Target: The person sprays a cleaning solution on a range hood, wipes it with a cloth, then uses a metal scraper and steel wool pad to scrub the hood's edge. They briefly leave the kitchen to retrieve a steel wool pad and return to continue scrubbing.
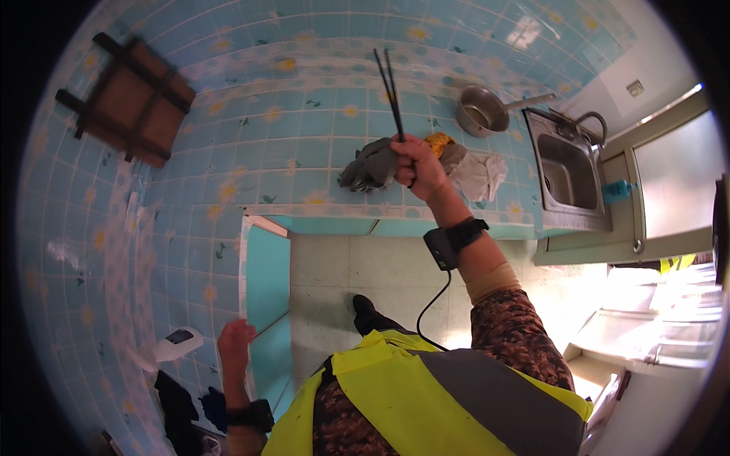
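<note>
My right hand (pixel 419 168) is closed around a pair of dark chopsticks (pixel 392 94), which point up and away over the tiled counter. Just left of that hand lies a crumpled grey cloth (pixel 369 165). A yellow cloth (pixel 439 143) and a whitish cloth (pixel 479 174) are bunched to its right. Farther right stands a metal saucepan (pixel 483 111), its handle towards the sink. My left hand (pixel 235 336) is at the edge of the left counter, fingers partly curled; whether it holds anything cannot be made out. A white device with a dark panel (pixel 179 345) rests beyond it.
A steel sink (pixel 570 171) with a curved faucet is set at the right, beside a cabinet with a frosted door (pixel 678 176). A brown board with dark wooden bars (pixel 134 97) occupies the back left corner. Dark cloths (pixel 177 399) lie at lower left.
</note>
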{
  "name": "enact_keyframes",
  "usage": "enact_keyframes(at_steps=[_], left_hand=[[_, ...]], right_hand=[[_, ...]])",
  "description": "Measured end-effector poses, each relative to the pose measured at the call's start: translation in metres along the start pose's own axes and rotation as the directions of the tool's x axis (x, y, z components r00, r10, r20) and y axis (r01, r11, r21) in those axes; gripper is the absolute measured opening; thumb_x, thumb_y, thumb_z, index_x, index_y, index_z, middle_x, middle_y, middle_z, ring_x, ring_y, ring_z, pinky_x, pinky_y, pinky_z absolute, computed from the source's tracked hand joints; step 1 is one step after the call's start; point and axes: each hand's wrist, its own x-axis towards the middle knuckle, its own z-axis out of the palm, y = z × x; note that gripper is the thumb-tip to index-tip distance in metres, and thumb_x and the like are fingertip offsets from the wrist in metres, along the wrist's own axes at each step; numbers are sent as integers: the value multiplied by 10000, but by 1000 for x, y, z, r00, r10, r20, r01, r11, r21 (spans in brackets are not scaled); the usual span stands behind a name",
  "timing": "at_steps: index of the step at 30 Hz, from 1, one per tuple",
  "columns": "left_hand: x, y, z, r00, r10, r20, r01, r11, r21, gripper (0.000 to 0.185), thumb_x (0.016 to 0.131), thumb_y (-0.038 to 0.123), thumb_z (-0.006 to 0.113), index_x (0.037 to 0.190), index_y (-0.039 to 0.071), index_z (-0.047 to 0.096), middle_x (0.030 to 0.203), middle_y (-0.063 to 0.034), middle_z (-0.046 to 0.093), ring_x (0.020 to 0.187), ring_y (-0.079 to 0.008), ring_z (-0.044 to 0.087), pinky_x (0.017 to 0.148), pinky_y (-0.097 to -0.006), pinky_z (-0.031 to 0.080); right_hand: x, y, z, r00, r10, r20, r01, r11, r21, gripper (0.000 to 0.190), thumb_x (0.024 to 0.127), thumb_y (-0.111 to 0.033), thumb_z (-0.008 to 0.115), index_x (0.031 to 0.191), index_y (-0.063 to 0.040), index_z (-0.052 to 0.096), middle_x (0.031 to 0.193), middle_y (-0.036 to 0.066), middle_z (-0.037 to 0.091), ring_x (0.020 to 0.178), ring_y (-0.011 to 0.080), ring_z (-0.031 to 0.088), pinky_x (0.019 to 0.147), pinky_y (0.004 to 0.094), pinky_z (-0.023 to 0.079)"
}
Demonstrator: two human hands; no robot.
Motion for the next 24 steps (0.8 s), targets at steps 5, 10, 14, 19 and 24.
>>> enact_keyframes(at_steps=[5,10,14,19,24], left_hand=[[41,82,50,994,85,65,-77,990,-114,298,871,20,587,1164,-5,536,924,-79,636,854,-135,607,755,-256,486],[45,144,91,860,441,258,-414,897,-153,663,830,95,666,1401,92,330,1204,-89,533,1148,-199,501,890,-352,431],[21,173,73,911,408,-65,-359,706,-611,204,952,188,544,1078,39,601,935,-11,629,909,-106,589,794,-240,438],[-46,193,-7,819,402,-410,-573,534,-622,195,960,220,540,969,56,646,873,8,636,759,-86,554,696,-235,428],[-126,193,-67,744,436,-507,-657,615,-435,147,938,190,578,959,63,648,875,20,632,796,-72,552,709,-233,425]], right_hand=[[-20,-22,83,906,35,421,-133,969,206,47,928,-160,489,899,-123,499,553,-103,267,400,22,206,363,200,155],[-41,2,161,772,179,610,-303,947,106,65,930,-183,500,915,-120,507,578,-111,265,425,16,201,382,207,136],[-58,34,198,795,270,543,-281,958,-64,49,928,-142,533,885,-125,517,579,-115,277,435,7,196,393,209,123],[-67,72,227,818,291,497,-186,950,-250,125,894,-130,603,818,-112,505,568,-105,303,432,7,221,392,216,144],[-103,124,280,755,301,583,-18,898,-441,175,868,-120,647,771,-108,502,583,-92,366,449,7,272,398,211,169]])
